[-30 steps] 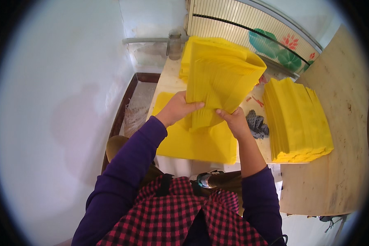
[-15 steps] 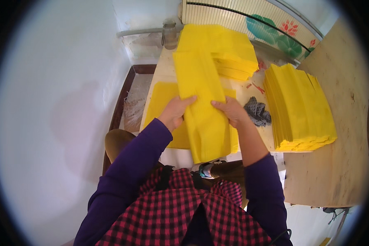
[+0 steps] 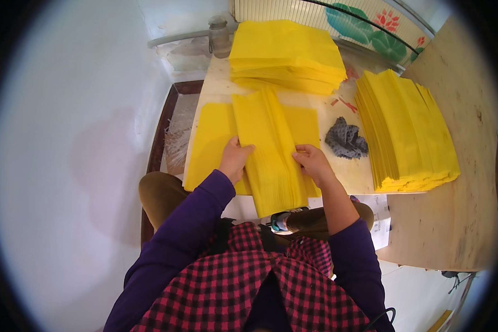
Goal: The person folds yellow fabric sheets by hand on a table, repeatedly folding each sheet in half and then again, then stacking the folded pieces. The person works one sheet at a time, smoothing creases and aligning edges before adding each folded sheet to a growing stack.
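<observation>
Between my two hands is a long folded bundle of yellow fabric-like sheets (image 3: 268, 155), its near end reaching past the table's front edge. My left hand (image 3: 235, 159) grips its left side, the thumb on top. On the right side my right hand (image 3: 312, 162) pinches the edge between thumb and fingers. Beneath the bundle, a flat yellow sheet (image 3: 210, 138) lies on the pale wooden table (image 3: 337, 171); whether it is one layer or several I cannot tell.
A stack of yellow sheets (image 3: 288, 52) stands at the back, beside a clear bottle (image 3: 219, 39). A taller yellow stack (image 3: 406, 133) is on the right. Between them lie a crumpled grey cloth (image 3: 346, 138) and red scraps (image 3: 347, 104). A white wall (image 3: 66, 166) rises on the left.
The bundle has come down and toward me, uncovering more of the back stack. Its top now shows a lengthwise ridge. Both hands still hold its sides.
</observation>
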A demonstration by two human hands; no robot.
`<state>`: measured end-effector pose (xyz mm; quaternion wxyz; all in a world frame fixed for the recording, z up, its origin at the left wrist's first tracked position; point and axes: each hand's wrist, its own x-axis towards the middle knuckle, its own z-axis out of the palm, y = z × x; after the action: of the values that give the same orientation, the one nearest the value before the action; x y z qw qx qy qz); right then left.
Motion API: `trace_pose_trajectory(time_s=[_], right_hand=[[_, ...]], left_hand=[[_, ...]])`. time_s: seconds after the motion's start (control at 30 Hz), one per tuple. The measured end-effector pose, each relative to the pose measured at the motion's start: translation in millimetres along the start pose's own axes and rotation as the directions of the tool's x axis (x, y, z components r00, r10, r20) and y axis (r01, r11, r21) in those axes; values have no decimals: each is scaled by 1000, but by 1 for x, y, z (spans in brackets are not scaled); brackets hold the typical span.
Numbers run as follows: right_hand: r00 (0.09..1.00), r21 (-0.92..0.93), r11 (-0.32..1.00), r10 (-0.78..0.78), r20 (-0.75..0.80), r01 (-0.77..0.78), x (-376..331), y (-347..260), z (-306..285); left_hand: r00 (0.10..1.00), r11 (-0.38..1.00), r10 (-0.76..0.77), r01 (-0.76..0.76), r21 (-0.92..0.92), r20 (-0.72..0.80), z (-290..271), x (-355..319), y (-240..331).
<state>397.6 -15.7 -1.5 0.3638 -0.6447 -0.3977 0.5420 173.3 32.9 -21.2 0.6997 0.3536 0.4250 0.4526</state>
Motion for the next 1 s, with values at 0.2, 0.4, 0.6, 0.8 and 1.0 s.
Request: trace_pose_trajectory(time_s=[0.2, 0.4, 0.6, 0.8, 1.0], right_hand=[[992, -2, 993, -121, -41, 121, 10, 12, 6], [981, -43, 982, -186, -57, 184, 9, 17, 7], [977, -84, 979, -192, -88, 185, 10, 18, 9], [969, -80, 974, -219, -115, 211, 13, 24, 12], [956, -127, 965, -247, -159, 228, 9, 25, 15]], left_hand=[[993, 995, 101, -102, -10, -67, 9, -8, 3], [950, 961, 228, -184, 207, -213, 13, -20, 4], [779, 400, 604, -479, 781, 168, 2, -15, 15], [687, -67, 354, -658, 750, 634, 45, 11, 18], [780, -244, 106, -580, 777, 616, 66, 40, 7]])
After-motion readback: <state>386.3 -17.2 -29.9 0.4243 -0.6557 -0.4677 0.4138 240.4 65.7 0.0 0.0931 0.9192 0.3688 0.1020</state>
